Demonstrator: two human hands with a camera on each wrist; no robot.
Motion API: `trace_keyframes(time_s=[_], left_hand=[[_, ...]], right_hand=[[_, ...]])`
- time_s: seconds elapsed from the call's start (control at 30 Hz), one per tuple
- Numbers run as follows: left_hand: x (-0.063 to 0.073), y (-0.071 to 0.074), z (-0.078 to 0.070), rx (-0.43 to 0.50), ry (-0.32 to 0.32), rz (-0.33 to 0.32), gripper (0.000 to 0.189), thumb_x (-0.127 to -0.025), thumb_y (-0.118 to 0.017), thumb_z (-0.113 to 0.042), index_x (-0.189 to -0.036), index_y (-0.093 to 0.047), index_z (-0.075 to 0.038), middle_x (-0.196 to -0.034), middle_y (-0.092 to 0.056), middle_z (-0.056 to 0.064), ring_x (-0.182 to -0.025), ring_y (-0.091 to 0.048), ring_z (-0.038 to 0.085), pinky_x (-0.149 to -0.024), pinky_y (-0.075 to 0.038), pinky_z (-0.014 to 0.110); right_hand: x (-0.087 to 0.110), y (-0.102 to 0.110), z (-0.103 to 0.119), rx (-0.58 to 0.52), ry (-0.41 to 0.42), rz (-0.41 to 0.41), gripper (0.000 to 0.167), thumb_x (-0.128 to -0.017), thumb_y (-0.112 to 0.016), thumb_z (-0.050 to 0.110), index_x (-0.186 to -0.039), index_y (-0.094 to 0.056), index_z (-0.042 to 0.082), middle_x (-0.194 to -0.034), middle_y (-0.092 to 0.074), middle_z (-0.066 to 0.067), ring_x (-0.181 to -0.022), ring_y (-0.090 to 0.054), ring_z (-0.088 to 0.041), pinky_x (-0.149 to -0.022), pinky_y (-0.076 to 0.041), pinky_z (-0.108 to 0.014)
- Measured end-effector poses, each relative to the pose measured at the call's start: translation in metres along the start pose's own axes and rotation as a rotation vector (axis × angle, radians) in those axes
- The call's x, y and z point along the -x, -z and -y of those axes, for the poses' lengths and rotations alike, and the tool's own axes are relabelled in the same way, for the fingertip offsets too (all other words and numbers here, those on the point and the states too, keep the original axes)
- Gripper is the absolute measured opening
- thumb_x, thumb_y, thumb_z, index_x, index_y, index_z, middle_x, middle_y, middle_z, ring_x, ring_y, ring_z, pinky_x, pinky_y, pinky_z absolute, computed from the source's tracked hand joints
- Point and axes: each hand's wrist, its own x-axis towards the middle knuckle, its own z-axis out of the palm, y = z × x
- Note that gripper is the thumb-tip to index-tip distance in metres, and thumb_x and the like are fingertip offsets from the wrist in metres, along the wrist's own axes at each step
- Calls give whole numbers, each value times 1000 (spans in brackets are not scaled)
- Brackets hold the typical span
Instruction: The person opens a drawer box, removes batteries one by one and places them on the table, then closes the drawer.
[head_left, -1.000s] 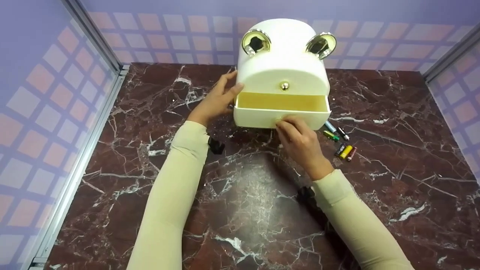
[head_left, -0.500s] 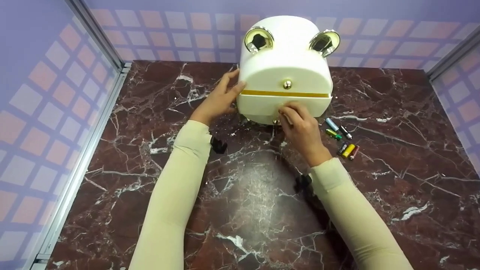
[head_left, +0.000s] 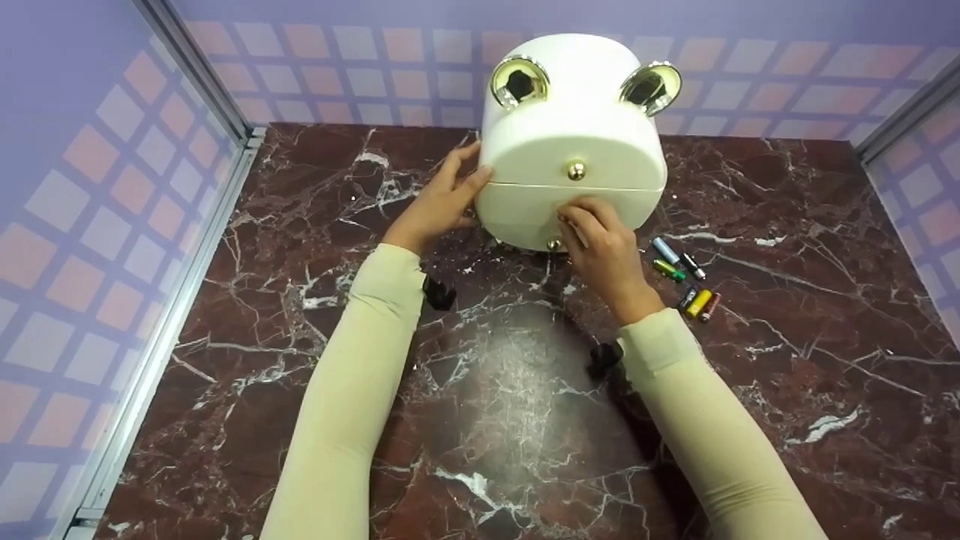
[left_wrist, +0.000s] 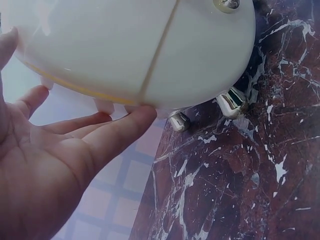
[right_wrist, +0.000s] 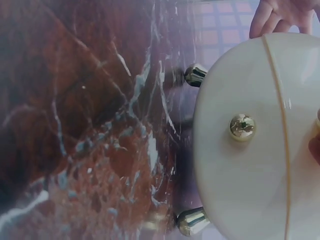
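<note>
A white rounded drawer box point(head_left: 517, 206) with gold-rimmed ring ornaments on top stands at the back of the table. Its front carries a gold upper knob point(head_left: 576, 171) and a gold lower knob point(head_left: 555, 244). My right hand point(head_left: 606, 251) pinches the knob between these two, on a drawer flush with the front; the fingertips mostly hide that knob, though a gold bit shows in the right wrist view. My left hand point(head_left: 437, 201) rests against the box's left side, its fingers fairly straight and the thumb near the front edge. Metal feet point(left_wrist: 232, 102) hold the box off the table.
Several batteries lie loose right of the box, among them a light blue battery point(head_left: 665, 250), a green battery point(head_left: 668, 270) and a yellow battery point(head_left: 698, 303). The dark red marbled table point(head_left: 495, 375) meets tiled-pattern walls point(head_left: 330, 71) at the back and sides.
My right hand has pushed the drawer from pulled out to flush with the front, hiding its yellow inside and uncovering the lower knob. My left hand has stayed on the box's side.
</note>
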Motion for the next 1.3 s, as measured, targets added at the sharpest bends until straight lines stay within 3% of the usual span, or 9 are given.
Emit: trace_keyframes(time_s=[0.1,0.27,0.43,0.63,0.77,0.93,1.0,1.17,1.3], left_hand=[[-6,-1,6,18,0,6,67,-94,-52,-55,-151,-22,-39,-156,-35,9,-131,-50,27,-97,-51,50],[2,-6,-6,43,1,36,67,-96,-52,-49,-153,-20,-33,-163,-16,3,-138,-42,28,-101,-48,52],[9,-9,-15,7,-13,20,66,-98,-50,-45,-154,-19,-30,-164,-13,5,-140,-41,30,-101,-49,51],[1,-8,-2,-115,-54,-57,73,-93,-57,-53,-153,-21,-33,-160,-24,7,-136,-44,31,-101,-49,47],[-7,-9,5,-231,-104,-140,97,-78,-71,-61,-153,-15,-39,-156,-33,5,-138,-41,24,-108,-43,47],[-18,-17,-1,-295,-192,-222,120,-61,-84,-61,-153,-8,-45,-160,-25,-2,-141,-35,19,-114,-34,46],[-22,-20,-4,-306,-209,-247,124,-58,-85,-62,-153,-7,-46,-161,-21,-4,-139,-38,20,-112,-37,44],[-31,-27,-7,-346,-167,-308,122,-58,-78,-72,-151,-1,-52,-164,-9,-3,-143,-32,29,-113,-35,50],[-34,-29,-5,-338,-146,-301,120,-59,-76,-74,-148,2,-56,-165,-4,-4,-147,-25,30,-116,-31,50]], right_hand=[[0,1,-1,-1,-12,8,11,-91,-66,7,-99,-71,1,-101,-66,-14,-93,-65,-26,-82,-57,-34],[1,3,-5,7,-41,7,11,-92,-66,9,-99,-71,2,-101,-66,-12,-93,-65,-25,-83,-57,-32],[2,3,-6,10,-53,-2,12,-92,-65,10,-99,-72,2,-102,-66,-12,-94,-65,-24,-85,-56,-29],[3,0,-4,-1,-59,-23,11,-92,-66,8,-99,-71,3,-101,-65,-12,-92,-65,-23,-80,-57,-29],[4,-2,-4,7,-56,-25,11,-92,-66,8,-100,-71,3,-102,-65,-12,-91,-65,-23,-80,-57,-29],[5,-3,-3,21,-55,-28,11,-91,-66,8,-100,-70,3,-103,-65,-12,-93,-64,-22,-79,-57,-29],[5,-3,-3,22,-58,-31,11,-91,-67,8,-100,-69,3,-104,-64,-12,-94,-64,-23,-80,-57,-28],[4,-4,-2,1,-70,-36,11,-91,-67,7,-100,-70,2,-104,-65,-12,-95,-64,-23,-82,-57,-27],[4,-4,-1,-11,-77,-40,12,-92,-66,8,-101,-70,3,-105,-65,-11,-95,-64,-23,-82,-56,-26]])
